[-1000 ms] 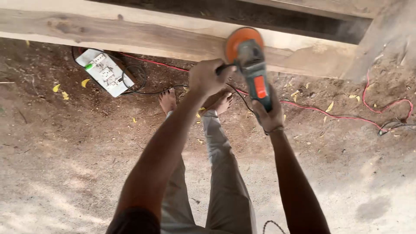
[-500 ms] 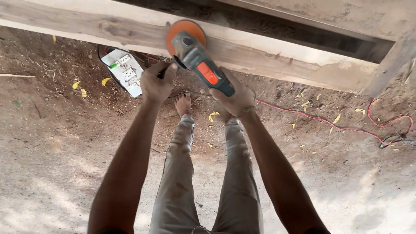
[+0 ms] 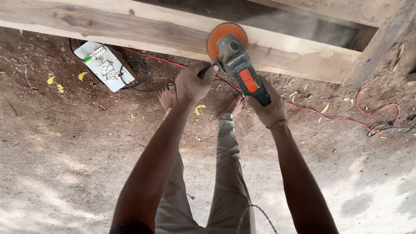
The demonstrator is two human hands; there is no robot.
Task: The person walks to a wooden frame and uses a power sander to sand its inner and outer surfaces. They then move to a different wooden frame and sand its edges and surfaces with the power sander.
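Both hands on the angle grinder (image 3: 240, 69). My left hand (image 3: 193, 83) has its grip closed on the black side handle, just left of the grinder head. My right hand (image 3: 269, 107) has its grip closed around the rear of the teal body, below the orange switch patch. A thin bracelet sits on that wrist.

The grinder's orange sanding disc (image 3: 225, 38) is flat against the face of the long wooden beam (image 3: 130, 30), near its lower edge. The tool is tilted, head up-left, tail down-right toward me.

The beam runs across the top of the view, over bare dirt ground (image 3: 65, 143). My bare feet are under it, legs in light trousers.

White socket board (image 3: 104, 66) lies on the dirt left of my left hand, partly under the beam. A black cable loops beside it. Red cable (image 3: 346, 119) trails right across the ground. Yellow leaves are scattered around.
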